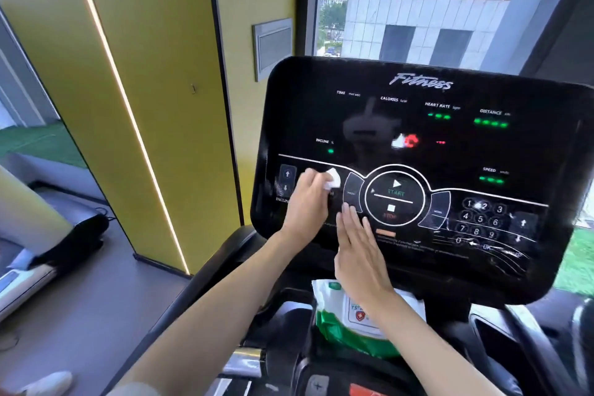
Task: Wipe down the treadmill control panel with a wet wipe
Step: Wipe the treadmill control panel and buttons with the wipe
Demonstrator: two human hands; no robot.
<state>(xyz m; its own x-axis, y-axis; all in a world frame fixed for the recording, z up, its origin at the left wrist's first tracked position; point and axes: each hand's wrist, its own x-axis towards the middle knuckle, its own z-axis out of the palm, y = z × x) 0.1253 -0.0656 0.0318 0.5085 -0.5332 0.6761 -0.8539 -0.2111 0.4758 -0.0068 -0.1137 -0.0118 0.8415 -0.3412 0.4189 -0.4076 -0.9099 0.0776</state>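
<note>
Glossy black panel (418, 138); crumpled white wipe (332, 179).

I see a yellow wall (167, 42) on the left, lit strip (130, 112) running down it. Grey panel (273, 45) beside window (418, 3), daylight, buildings outside. Grey floor (96, 315), green turf (38, 141) far left.

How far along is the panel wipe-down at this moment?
Done: a wet wipe is out of the wipes pack. In hand: the left hand grips it against the control panel beside the incline arrows; the right hand rests flat lower down. Left: probably the keypad side, which looks streaked.
</note>
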